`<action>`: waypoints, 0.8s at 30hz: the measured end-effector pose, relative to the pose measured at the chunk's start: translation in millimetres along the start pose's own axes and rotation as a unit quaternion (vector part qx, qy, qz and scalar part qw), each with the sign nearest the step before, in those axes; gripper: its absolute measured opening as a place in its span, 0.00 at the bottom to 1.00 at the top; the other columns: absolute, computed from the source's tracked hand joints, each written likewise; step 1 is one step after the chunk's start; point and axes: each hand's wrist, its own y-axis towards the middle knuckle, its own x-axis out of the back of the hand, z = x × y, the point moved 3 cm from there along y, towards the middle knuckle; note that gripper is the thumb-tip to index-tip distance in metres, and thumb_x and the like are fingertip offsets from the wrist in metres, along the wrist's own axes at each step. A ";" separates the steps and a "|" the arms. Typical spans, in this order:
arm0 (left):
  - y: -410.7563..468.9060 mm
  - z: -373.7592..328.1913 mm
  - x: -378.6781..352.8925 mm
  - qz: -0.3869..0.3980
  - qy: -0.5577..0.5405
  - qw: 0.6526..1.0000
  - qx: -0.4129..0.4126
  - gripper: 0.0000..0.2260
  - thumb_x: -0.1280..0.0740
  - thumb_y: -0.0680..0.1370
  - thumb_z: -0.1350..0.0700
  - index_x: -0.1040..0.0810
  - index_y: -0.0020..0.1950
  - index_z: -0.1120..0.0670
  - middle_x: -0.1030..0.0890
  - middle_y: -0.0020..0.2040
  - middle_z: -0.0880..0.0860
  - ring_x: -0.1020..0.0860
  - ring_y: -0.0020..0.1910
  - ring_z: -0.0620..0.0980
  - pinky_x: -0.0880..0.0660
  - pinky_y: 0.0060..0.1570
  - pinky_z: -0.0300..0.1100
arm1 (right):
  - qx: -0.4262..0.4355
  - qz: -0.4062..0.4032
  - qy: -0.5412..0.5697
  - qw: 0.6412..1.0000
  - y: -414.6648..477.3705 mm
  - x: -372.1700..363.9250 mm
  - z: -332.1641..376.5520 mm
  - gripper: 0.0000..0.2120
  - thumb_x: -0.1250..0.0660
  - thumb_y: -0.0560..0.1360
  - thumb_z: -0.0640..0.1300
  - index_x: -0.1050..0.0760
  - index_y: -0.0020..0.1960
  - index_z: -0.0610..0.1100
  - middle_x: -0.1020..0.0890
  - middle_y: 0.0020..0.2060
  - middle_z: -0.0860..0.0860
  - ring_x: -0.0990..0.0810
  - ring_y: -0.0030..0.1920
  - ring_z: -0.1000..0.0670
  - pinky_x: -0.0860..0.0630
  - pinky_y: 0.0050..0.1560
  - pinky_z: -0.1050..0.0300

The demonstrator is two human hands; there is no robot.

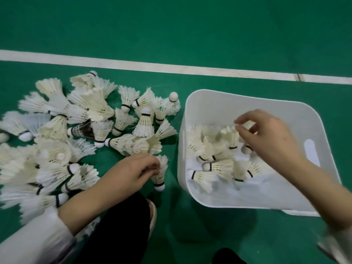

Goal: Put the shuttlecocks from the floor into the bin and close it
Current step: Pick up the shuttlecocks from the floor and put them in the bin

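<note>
A big heap of white feather shuttlecocks (80, 130) lies on the green floor at the left. A white plastic bin (211, 100) stands open at the right with several shuttlecocks (215, 168) inside. My left hand (131, 168) pinches the feathers of one shuttlecock (161, 176) at the heap's near edge, cork end down. My right hand (266, 136) hovers over the bin with fingers spread and loosely bent, holding nothing that I can see. No lid is in view.
A white court line (171, 68) crosses the green floor behind the heap and bin. My dark trouser leg (118, 229) and a light shoe (153, 212) sit in front of the heap, close to the bin's near corner.
</note>
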 end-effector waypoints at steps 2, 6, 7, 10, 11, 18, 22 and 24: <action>-4.9 -3.4 10.3 -0.020 0.006 1.000 -0.004 0.02 0.32 0.75 0.55 0.25 0.44 0.50 0.25 0.40 0.42 0.28 0.41 0.38 0.32 0.41 0.31 | 0.075 0.023 0.091 0.993 -14.9 11.0 52.6 0.05 0.35 0.75 0.43 0.24 0.49 0.51 0.24 0.42 0.61 0.22 0.38 0.57 0.26 0.41 0.62; -15.5 -6.3 30.0 -0.071 0.002 0.997 0.008 0.02 0.32 0.75 0.55 0.24 0.45 0.52 0.26 0.40 0.44 0.29 0.41 0.40 0.33 0.41 0.31 | 0.185 0.199 0.072 0.960 -36.5 -47.7 129.5 0.17 0.36 0.75 0.41 0.30 0.64 0.48 0.25 0.59 0.54 0.26 0.51 0.60 0.31 0.53 0.68; -18.8 -5.9 34.0 -0.081 0.006 0.997 0.006 0.03 0.33 0.75 0.55 0.24 0.46 0.52 0.25 0.41 0.45 0.29 0.41 0.40 0.33 0.41 0.31 | 0.188 0.221 0.048 0.956 -38.4 -70.5 139.4 0.19 0.36 0.74 0.41 0.31 0.65 0.45 0.26 0.61 0.49 0.25 0.56 0.53 0.31 0.56 0.62; -29.6 3.1 43.0 -0.090 0.009 0.996 0.014 0.06 0.35 0.73 0.55 0.22 0.47 0.54 0.25 0.41 0.46 0.29 0.42 0.39 0.35 0.41 0.27 | 0.169 0.220 0.043 0.960 -39.2 -124.1 153.9 0.11 0.36 0.73 0.41 0.31 0.54 0.42 0.24 0.53 0.45 0.25 0.54 0.44 0.33 0.45 0.56; -34.5 8.1 45.1 -0.085 0.004 0.996 0.019 0.06 0.35 0.73 0.54 0.22 0.47 0.54 0.25 0.42 0.45 0.28 0.42 0.39 0.34 0.43 0.25 | 0.157 0.209 0.047 0.964 -38.7 -134.2 156.0 0.09 0.36 0.72 0.41 0.31 0.51 0.42 0.23 0.51 0.45 0.24 0.52 0.43 0.36 0.41 0.56; -101.3 69.6 98.5 -0.238 0.001 0.936 0.260 0.08 0.36 0.77 0.51 0.24 0.54 0.51 0.25 0.50 0.45 0.25 0.50 0.41 0.27 0.47 0.34 | 0.102 0.152 0.143 0.973 -47.5 -175.8 159.6 0.04 0.37 0.75 0.42 0.29 0.43 0.42 0.26 0.39 0.49 0.27 0.42 0.47 0.36 0.39 0.56; -117.1 101.7 98.9 -0.201 0.060 0.898 0.386 0.13 0.35 0.76 0.47 0.24 0.54 0.54 0.23 0.50 0.51 0.24 0.48 0.49 0.29 0.45 0.43 | 0.142 0.159 0.151 0.965 -45.8 -191.0 169.2 0.10 0.40 0.77 0.42 0.23 0.56 0.44 0.25 0.46 0.50 0.26 0.50 0.49 0.33 0.47 0.61; -109.4 102.2 90.8 -0.176 0.103 0.902 0.381 0.17 0.36 0.75 0.44 0.24 0.59 0.54 0.23 0.55 0.51 0.25 0.53 0.50 0.28 0.47 0.44 | 0.149 0.165 0.142 0.965 -41.1 -194.3 173.8 0.14 0.40 0.78 0.41 0.24 0.62 0.44 0.23 0.50 0.48 0.25 0.52 0.49 0.32 0.52 0.62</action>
